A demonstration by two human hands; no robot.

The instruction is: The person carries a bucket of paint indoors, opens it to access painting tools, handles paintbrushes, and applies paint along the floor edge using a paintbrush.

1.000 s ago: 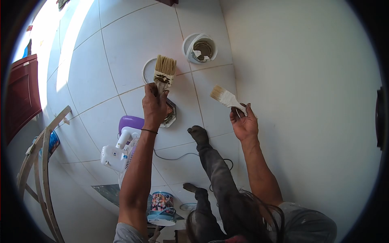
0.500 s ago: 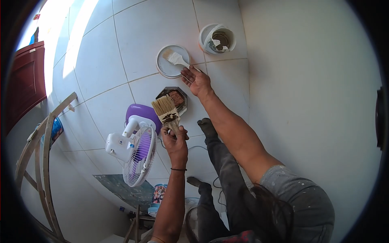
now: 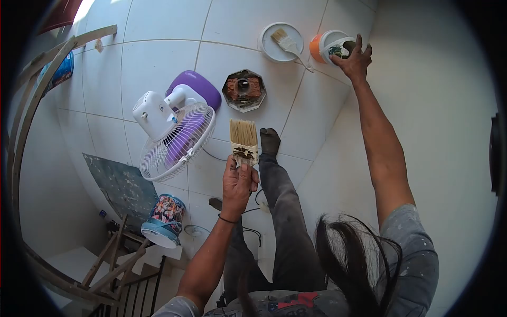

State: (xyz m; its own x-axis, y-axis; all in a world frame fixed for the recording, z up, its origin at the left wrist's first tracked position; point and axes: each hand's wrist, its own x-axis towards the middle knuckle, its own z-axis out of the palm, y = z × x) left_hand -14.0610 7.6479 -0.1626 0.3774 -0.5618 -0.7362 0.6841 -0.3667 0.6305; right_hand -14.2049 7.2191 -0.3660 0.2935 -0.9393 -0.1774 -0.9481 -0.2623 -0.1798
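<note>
My left hand (image 3: 238,181) is wrapped round the handle of a wide paintbrush (image 3: 243,138), its pale bristles pointing away from me and its ferrule smeared with dried paint. At the upper right, my right hand (image 3: 355,61) is spread over the rim of a small orange and white bucket (image 3: 318,48). The thumb and fingers are apart there; whether they touch the bucket I cannot tell. Beside the bucket, a second paintbrush (image 3: 288,44) with a white handle rests on a round white lid (image 3: 268,50), its handle jutting past the edge.
A purple and white fan (image 3: 182,129) stands on the tiled floor, left of an octagonal tray (image 3: 244,106) holding reddish blocks. A patterned bucket (image 3: 166,211) and a dark board (image 3: 119,182) lie lower left. Wooden poles (image 3: 31,100) lean at far left. A wall (image 3: 443,132) borders the right.
My right hand has left the white-handled paintbrush on the lid and moved right to the bucket. My left hand still holds its paintbrush, now more upright. The camera view has shifted.
</note>
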